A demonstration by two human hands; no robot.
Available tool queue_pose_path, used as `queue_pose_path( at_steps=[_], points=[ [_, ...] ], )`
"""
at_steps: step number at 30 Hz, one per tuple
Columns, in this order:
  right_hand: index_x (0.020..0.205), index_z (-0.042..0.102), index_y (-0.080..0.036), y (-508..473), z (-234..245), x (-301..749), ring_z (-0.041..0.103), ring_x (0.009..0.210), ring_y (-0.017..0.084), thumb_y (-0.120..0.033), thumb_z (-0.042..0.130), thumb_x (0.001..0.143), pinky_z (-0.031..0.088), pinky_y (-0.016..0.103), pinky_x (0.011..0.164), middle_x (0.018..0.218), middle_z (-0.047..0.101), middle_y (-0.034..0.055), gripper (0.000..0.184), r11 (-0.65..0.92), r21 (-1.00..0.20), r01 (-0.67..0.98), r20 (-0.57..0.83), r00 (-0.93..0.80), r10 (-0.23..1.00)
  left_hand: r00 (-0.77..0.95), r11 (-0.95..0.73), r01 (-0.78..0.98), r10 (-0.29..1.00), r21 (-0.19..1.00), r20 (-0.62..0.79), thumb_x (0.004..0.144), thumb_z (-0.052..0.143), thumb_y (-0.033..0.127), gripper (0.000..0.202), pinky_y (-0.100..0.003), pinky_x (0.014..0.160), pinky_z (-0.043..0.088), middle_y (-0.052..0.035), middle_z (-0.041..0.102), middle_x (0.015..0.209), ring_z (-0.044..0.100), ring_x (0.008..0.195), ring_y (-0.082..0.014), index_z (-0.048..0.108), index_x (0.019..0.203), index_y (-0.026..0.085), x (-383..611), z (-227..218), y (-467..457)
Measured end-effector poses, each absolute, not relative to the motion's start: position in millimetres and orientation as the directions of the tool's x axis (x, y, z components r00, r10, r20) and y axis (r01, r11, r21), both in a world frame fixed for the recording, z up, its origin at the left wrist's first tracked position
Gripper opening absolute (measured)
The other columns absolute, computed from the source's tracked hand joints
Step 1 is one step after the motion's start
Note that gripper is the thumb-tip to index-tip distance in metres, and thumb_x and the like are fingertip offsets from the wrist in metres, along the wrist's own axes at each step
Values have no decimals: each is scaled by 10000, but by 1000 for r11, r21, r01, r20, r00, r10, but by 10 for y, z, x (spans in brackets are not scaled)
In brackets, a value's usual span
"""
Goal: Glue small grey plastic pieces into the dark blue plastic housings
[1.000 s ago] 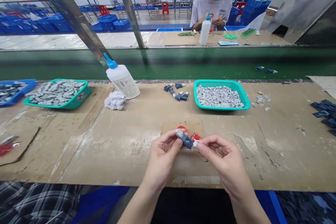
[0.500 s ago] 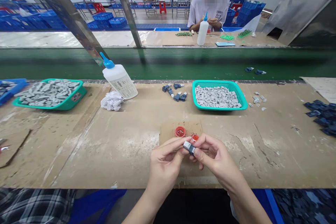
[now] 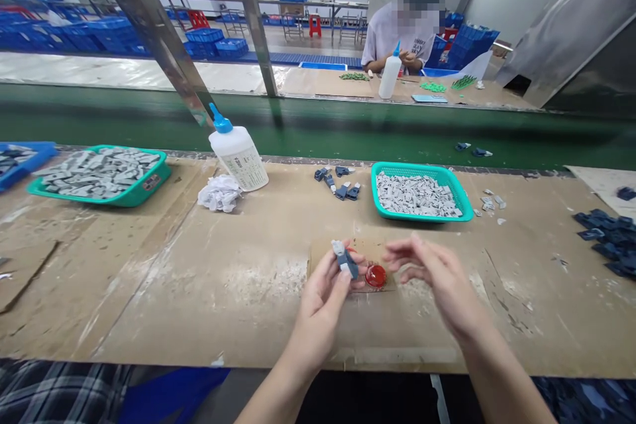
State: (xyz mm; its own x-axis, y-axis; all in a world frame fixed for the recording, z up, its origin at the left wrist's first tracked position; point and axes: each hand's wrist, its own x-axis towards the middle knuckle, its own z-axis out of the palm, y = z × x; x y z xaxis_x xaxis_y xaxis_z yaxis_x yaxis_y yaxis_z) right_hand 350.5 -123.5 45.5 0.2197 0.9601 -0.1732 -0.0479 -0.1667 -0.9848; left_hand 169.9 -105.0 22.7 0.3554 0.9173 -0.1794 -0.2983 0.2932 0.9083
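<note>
The left hand (image 3: pixel 322 295) is closed on a small blue-grey plastic part (image 3: pixel 345 260) with a white end, pinching it between thumb and fingertips so that it stands tilted above the knuckles. The lower end of the part is hidden by those fingers, so its full shape is hard to make out.

The right hand (image 3: pixel 440 281) is open and holds nothing, its fingers (image 3: pixel 405 253) spread and pointing toward the left hand. Between the two hands, just beside the left hand's fingers, sits a red cap (image 3: pixel 375 275) with glossy red contents. It rests on a cardboard pad (image 3: pixel 382 253) on the worktop (image 3: pixel 149 278), and the left hand covers part of that pad.

Ahead of the left hand lie a loose group of blue-grey parts (image 3: pixel 336 182), a white glue bottle (image 3: pixel 239 159) with a blue nozzle, and crumpled tissue (image 3: pixel 219 193). Ahead of the right hand is a teal basket (image 3: pixel 416 192) full of small pale pieces. A pile of dark blue parts (image 3: pixel 603 238) lies well to the right of the right hand, cut off by the frame edge. Beyond a green conveyor belt (image 3: pixel 298 126), a co-worker (image 3: pixel 400 33) works with both hands.
</note>
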Motion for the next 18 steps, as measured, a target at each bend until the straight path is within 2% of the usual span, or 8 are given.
queue_pose_path(
  at_steps=[2,4,7,9,11,13,15,18],
  points=[
    [911,716,-166,-1087,399,3809,652,747,202,-529,537,870,511,288,606,877,723,109,407,-133,-981,139,-72,375,924,306,274,-300,935,914,-179,893,565,366,375,-282,839,513,-55,600,1143,603,1009,-189,552,1260,289,1618,182,-1020],
    [924,706,-169,-881,322,4121,658,778,215,-495,549,865,508,308,648,920,726,107,367,-155,-911,382,35,446,894,229,219,-285,961,933,-156,881,579,370,329,-264,837,496,-37,575,1082,590,952,-166,569,1201,294,1482,127,-961],
    [984,703,-186,-501,221,4493,669,824,213,-376,553,872,490,312,718,987,728,82,267,-238,-647,724,127,411,903,82,72,-183,995,980,-58,863,596,361,236,-246,820,475,-18,539,1001,561,863,-142,575,1084,281,1162,33,-810],
    [990,716,-214,-239,181,4638,670,831,209,-296,581,853,473,303,727,983,737,58,209,-274,-528,804,101,379,920,-32,-56,-21,998,998,55,866,576,341,186,-243,785,470,-12,524,963,547,812,-137,554,1037,270,883,-27,-682],
    [898,744,-217,-7,154,4702,671,820,226,-270,641,810,458,301,707,901,749,60,146,-297,-490,819,53,369,928,-125,-139,224,978,965,170,873,529,289,170,-261,782,465,-11,525,940,553,785,-143,529,1041,263,583,-68,-551],
    [769,751,-196,167,131,4707,672,778,254,-303,696,767,446,309,662,781,744,85,121,-339,-447,828,10,383,924,-175,-109,492,960,864,221,872,466,228,223,-305,794,466,-22,558,949,588,794,-167,511,1088,258,296,-80,-428],
    [687,739,-183,271,105,4669,669,737,277,-342,726,738,435,320,621,694,723,105,167,-385,-407,828,-21,413,910,-192,-20,706,957,708,219,858,428,188,309,-358,800,475,-46,605,974,629,830,-213,498,1153,246,54,-73,-311],
    [675,727,-172,313,65,4570,669,778,299,-292,704,753,433,334,640,727,723,137,145,-421,-360,832,-23,443,896,-150,46,899,967,435,208,833,422,167,403,-438,802,491,-118,648,1057,638,940,-311,489,1230,190,-185,-65,-142]
  ],
)
